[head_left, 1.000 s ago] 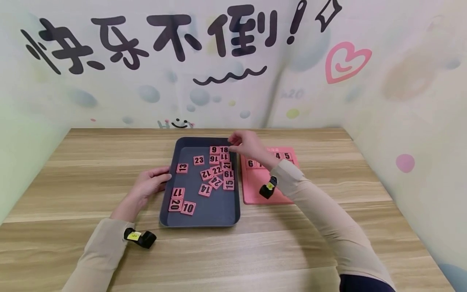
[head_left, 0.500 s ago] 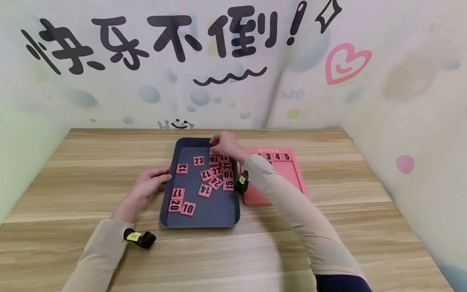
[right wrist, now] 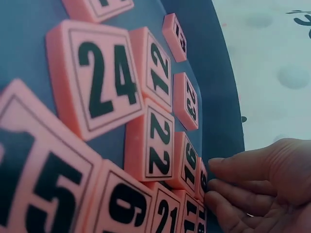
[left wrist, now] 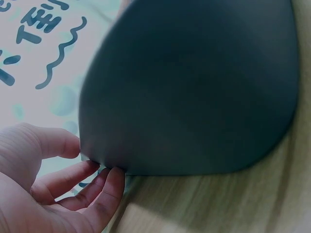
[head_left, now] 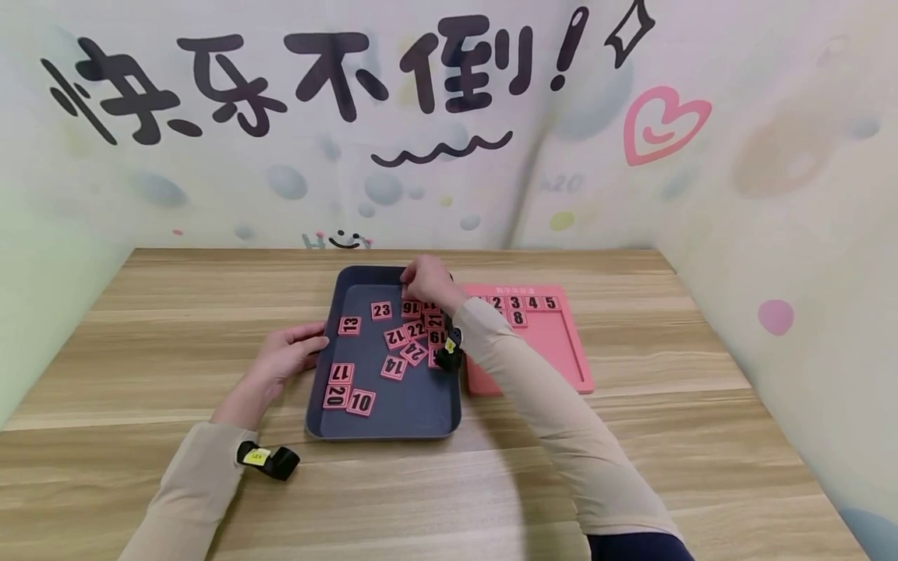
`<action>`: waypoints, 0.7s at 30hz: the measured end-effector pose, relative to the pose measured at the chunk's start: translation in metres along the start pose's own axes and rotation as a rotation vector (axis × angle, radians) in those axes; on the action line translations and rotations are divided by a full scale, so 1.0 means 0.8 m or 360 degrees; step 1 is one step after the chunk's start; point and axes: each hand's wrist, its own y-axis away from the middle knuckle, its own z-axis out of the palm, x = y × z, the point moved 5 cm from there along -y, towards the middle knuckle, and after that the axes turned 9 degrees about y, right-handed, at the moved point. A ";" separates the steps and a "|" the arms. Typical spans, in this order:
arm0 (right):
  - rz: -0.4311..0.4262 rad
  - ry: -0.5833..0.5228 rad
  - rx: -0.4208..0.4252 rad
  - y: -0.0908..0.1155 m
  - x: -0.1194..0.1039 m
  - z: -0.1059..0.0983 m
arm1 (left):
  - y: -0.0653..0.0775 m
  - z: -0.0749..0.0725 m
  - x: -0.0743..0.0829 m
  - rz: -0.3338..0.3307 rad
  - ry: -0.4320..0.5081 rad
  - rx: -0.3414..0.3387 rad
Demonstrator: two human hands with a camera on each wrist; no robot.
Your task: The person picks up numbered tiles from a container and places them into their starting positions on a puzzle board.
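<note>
Dark grey-blue tray (head_left: 414,409) lies on the table with pink number tiles scattered in it. At its left side my left hand (head_left: 288,351) holds the wall, thumb and fingertips at the edge in the left wrist view. My right hand (head_left: 431,284) reaches over the tray's far right corner. In the right wrist view its thumb and fingertips pinch the 9 tile (right wrist: 202,179), beside the 16 tile (right wrist: 185,162). The 18 tile is mostly hidden there. Tiles 22 (right wrist: 158,145) and 24 (right wrist: 104,77) lie close by.
Right of the tray lies a pink number board (head_left: 543,354), with tiles such as the 5 tile (head_left: 550,303) and 8 tile (head_left: 517,318) in its upper rows. The right forearm crosses it. Behind the wooden table (head_left: 210,296) stands a printed wall.
My right hand has moved left from the tray's right rim, over the 18 tile, to the 9 tile, and its fingers have come down on it. My left hand stays at the tray.
</note>
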 end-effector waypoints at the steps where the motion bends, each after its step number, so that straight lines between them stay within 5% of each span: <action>1: -0.0011 0.0002 0.0005 0.000 0.001 0.001 | 0.000 0.000 0.000 0.0000 0.0001 -0.0001; 10: -0.0009 -0.0073 0.0034 -0.002 0.008 0.002 | -0.001 0.000 -0.001 0.0004 -0.0004 -0.0006; 21: -0.0031 0.0049 -0.0017 -0.004 0.007 0.007 | 0.000 0.000 0.000 -0.0004 0.0005 -0.0003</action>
